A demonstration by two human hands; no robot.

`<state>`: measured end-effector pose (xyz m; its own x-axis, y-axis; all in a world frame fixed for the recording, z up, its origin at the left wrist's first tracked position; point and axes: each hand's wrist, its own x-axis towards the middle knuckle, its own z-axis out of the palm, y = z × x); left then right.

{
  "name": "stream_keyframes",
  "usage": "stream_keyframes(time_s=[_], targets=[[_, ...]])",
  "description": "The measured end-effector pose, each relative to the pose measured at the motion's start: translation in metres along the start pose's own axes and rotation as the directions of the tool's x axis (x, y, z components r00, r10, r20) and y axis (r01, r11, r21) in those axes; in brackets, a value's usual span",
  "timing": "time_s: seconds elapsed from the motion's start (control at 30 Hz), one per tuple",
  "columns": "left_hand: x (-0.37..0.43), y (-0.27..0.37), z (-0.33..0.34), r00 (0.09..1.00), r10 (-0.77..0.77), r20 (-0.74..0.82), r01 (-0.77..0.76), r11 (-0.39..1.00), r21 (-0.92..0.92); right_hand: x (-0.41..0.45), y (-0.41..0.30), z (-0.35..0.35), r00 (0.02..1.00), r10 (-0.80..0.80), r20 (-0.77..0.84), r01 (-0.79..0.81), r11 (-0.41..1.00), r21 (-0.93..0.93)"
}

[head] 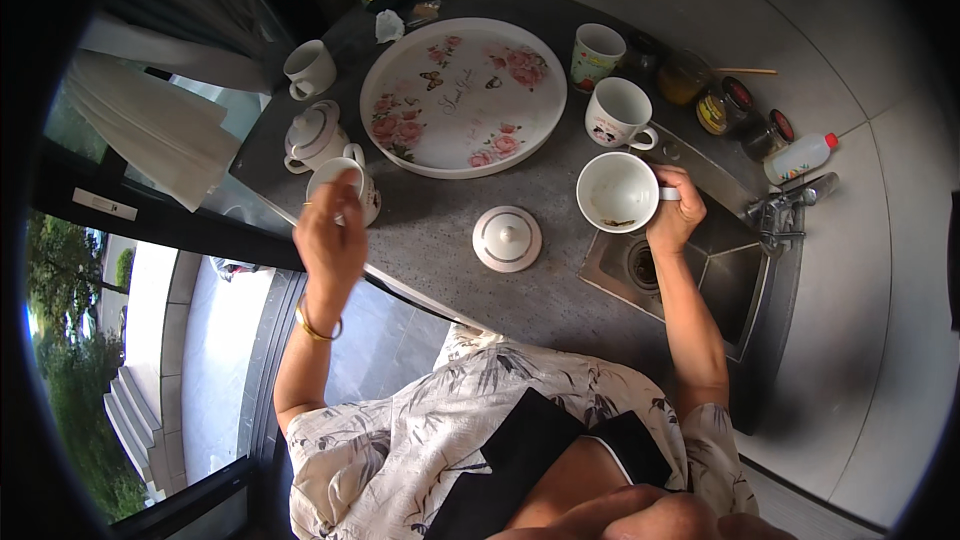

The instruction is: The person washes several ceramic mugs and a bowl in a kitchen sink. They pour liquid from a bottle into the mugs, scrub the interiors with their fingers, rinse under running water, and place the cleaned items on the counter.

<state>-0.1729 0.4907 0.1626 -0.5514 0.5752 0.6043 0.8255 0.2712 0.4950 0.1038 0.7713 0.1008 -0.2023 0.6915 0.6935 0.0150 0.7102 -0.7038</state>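
My right hand point(675, 202) grips the handle of a white mug point(616, 191), tilted so its inside faces me, with a brown residue at the bottom. This mug hangs by the near edge of the steel sink point(739, 270). On the left, my left hand point(334, 229) is blurred over the rim of another white mug point(370, 199); whether the fingers hold it cannot be made out. A round white lid point(507, 238) with a knob lies on the grey counter between both hands. Just beyond the left mug stands a lidded white sugar pot point(313, 136).
A large round tray point(465, 101) with rose prints lies at the back. A white cup point(309, 69) stands left; a printed mug point(619, 114) and green patterned cup point(597, 56) stand right. Jars point(724, 106), a red-capped bottle point(801, 157) and the faucet point(784, 214) line the wall.
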Motion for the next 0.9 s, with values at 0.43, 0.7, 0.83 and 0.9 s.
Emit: stream_keyframes(time_s=[0.43, 0.7, 0.83, 0.9], targets=[[-0.033, 0.185, 0.118, 0.753, 0.645, 0.131, -0.394, 0.602, -0.695, 0.039, -0.073, -0.093, 0.821, -0.562, 0.1, 0.571, 0.804, -0.164], [-0.022, 0.229, 0.136, 0.631, 0.737, 0.243, -0.366, 0.559, -0.744, 0.027, -0.069, -0.118, 0.835, -0.549, 0.025, 0.541, 0.813, -0.215], [-0.023, 0.252, 0.141, 0.57, 0.729, 0.377, -0.494, 0.672, -0.552, 0.023, -0.067, -0.122, 0.837, -0.546, 0.032, 0.538, 0.811, -0.232], [-0.02, 0.255, 0.146, 0.546, 0.757, 0.359, -0.592, 0.651, -0.475, 0.019, -0.07, -0.122, 0.855, -0.518, -0.02, 0.5, 0.834, -0.231]])
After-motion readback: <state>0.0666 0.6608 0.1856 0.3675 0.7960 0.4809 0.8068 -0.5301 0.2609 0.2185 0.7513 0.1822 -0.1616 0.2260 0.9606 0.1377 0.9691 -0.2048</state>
